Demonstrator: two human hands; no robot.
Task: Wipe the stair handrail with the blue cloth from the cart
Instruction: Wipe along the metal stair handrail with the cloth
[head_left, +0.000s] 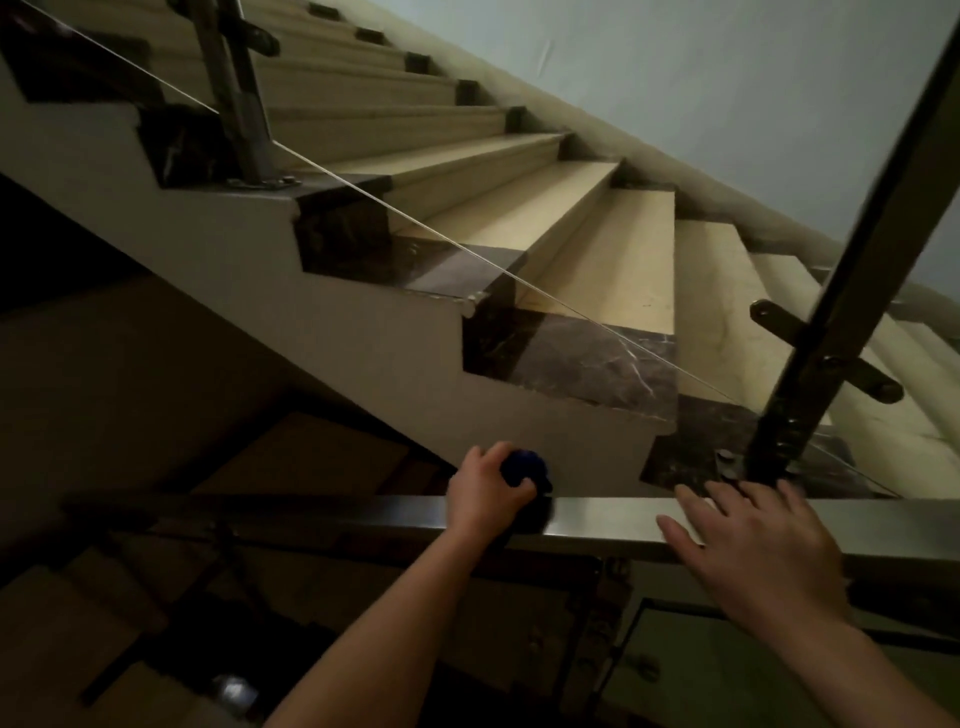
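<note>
A metal handrail (602, 519) runs across the lower part of the view, shiny at the right and dark at the left. My left hand (483, 491) is closed on the bunched blue cloth (525, 465) and presses it onto the top of the rail. Only a small part of the cloth shows past my fingers. My right hand (758, 551) lies flat on the rail to the right, fingers spread, holding nothing.
Beyond the rail a flight of beige steps (613, 244) with dark marble ends climbs to the upper left. A metal baluster post (852, 291) rises just behind my right hand, another post (234, 93) stands at upper left. Glass panels hang under the rail. Lower steps lie in shadow.
</note>
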